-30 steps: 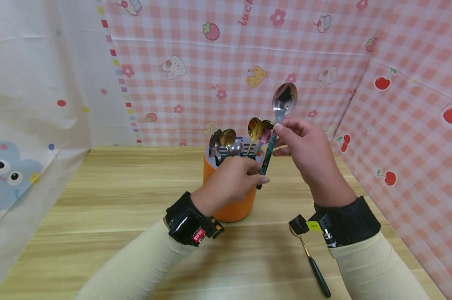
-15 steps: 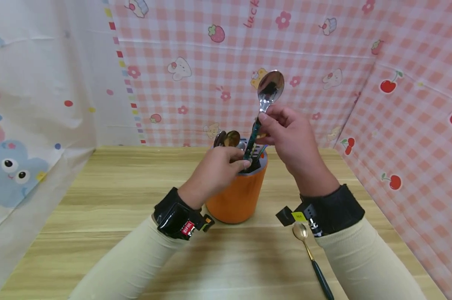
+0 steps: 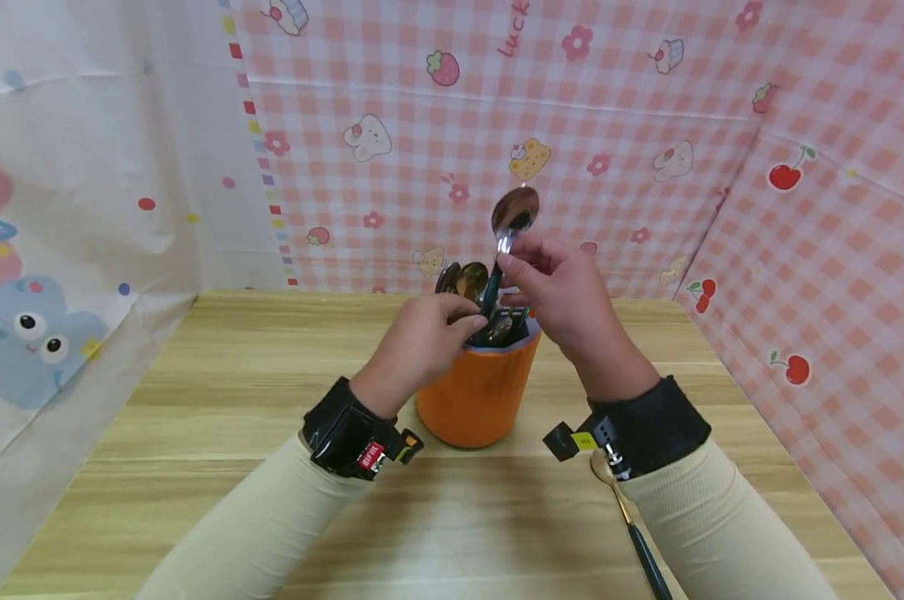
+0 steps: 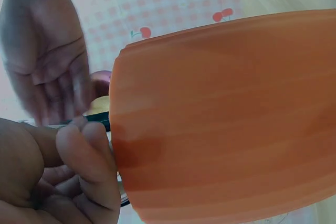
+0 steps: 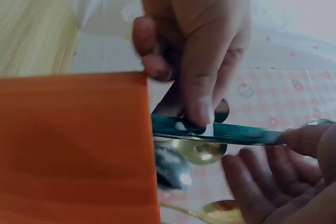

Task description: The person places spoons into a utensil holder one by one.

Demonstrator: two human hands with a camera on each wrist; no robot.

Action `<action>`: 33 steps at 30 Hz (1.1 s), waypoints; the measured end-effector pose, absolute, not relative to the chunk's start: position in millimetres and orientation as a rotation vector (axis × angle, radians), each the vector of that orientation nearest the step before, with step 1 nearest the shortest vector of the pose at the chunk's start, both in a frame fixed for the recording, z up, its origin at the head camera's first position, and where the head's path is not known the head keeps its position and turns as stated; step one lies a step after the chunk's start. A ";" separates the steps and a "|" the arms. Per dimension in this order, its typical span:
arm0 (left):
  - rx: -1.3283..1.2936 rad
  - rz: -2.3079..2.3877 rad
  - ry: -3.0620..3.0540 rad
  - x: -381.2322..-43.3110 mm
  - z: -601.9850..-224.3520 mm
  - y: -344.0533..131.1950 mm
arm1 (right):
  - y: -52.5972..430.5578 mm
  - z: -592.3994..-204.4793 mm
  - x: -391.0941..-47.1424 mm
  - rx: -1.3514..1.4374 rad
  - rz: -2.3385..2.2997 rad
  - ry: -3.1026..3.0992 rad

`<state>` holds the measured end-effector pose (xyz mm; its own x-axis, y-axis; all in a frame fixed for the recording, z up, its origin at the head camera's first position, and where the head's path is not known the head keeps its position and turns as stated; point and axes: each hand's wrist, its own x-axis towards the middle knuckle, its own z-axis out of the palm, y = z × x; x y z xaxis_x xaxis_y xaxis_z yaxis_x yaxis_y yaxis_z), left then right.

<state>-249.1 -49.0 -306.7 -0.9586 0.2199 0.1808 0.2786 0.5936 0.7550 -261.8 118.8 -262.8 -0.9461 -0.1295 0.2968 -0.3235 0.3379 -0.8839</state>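
Note:
A metal spoon (image 3: pixel 515 208) with a dark green handle stands nearly upright, bowl up, over the orange utensil holder (image 3: pixel 477 396). My right hand (image 3: pixel 560 304) pinches it just below the bowl. Lower on the handle, right at the holder's rim, my left hand (image 3: pixel 419 337) pinches it between thumb and fingers. In the right wrist view the green handle (image 5: pixel 241 134) runs past the rim, its lower end hidden by the orange wall (image 5: pixel 73 150). Several other spoons stand in the holder, among them a gold one (image 3: pixel 471 281).
On the wooden table (image 3: pixel 234 433) a gold spoon with a black handle (image 3: pixel 649 560) lies beside my right forearm, partly hidden under the wrist strap. A pink checked cloth (image 3: pixel 392 183) hangs behind the holder, with another along the right side.
Both hands have moved left with the green-handled spoon, from the holder's right side to over its top. The spoon has come down, its handle end now at the holder's opening.

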 end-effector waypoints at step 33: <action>-0.781 -1.510 -2.773 -227.2 -335.0 10.4 | 183.8 -324.2 -234.7 0.169 1.461 -2.732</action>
